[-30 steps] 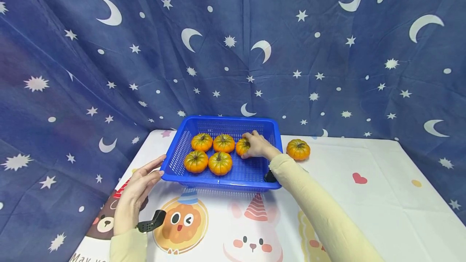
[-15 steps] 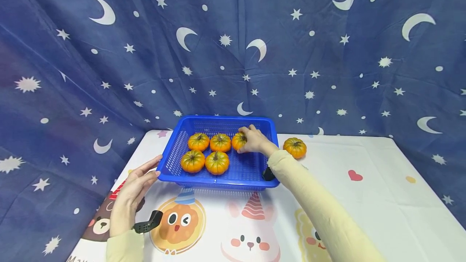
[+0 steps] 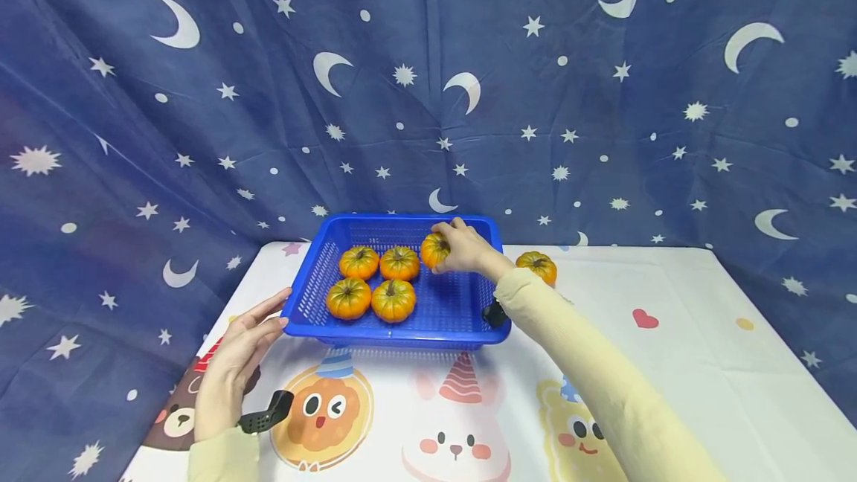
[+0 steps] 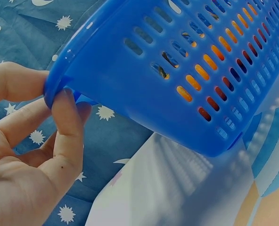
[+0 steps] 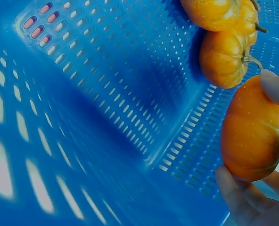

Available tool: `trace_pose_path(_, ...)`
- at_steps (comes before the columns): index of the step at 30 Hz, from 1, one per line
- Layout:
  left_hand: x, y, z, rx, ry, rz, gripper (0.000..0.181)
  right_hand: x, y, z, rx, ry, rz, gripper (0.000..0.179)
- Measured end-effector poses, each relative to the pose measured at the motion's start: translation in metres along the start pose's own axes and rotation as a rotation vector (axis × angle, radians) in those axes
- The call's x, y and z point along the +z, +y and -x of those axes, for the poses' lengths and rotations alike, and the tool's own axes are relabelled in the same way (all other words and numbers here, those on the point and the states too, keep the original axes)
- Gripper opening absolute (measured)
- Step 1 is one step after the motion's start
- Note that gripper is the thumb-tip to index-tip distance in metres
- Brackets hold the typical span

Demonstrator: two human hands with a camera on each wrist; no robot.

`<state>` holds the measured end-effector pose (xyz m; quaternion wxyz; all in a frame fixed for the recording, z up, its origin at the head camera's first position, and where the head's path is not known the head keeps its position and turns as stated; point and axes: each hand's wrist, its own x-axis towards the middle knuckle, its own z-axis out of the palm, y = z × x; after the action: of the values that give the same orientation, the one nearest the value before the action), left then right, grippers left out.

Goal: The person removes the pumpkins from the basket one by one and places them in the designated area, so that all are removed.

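A blue perforated plastic basket point(image 3: 395, 336) stands on the table with several small orange-and-green pumpkins point(image 3: 393, 300) on its floor. With its thumb and fingers, my left hand point(image 3: 230, 363) pinches the basket's left rim, as the left wrist view shows on the basket wall point(image 4: 106, 80). Inside the basket, toward the back right, my right hand point(image 3: 465, 248) grips one pumpkin point(image 3: 434, 250). In the right wrist view this held pumpkin point(image 5: 252, 129) sits between thumb and fingers, above the basket floor. Its far side is partly hidden by the hand.
Another pumpkin point(image 3: 537, 266) lies on the table just right of the basket, partly covered by the right sleeve. A white cloth with cartoon prints point(image 3: 669, 378) covers the table. Behind it hangs a blue curtain point(image 3: 375, 132) with moons and stars.
My right hand has raised its pumpkin a little, up from the level of its neighbours. The left hand stays at the rim. The whole view has shifted slightly.
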<state>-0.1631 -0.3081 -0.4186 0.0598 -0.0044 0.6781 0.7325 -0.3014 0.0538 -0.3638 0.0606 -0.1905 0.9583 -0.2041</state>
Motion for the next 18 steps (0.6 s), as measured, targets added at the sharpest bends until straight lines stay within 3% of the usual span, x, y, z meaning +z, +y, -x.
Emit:
trace_pose_path(6, -0.002, -0.002, 0.000, 0.039, -0.020, 0.063, 0.052, -0.008, -0.002, 0.004, -0.021, 0.008, -0.010, 0.078)
trace_pose_path(18, -0.002, -0.003, -0.001, 0.078, -0.053, 0.089, 0.050, -0.028, 0.006, 0.023, -0.096, 0.051, -0.006, 0.080)
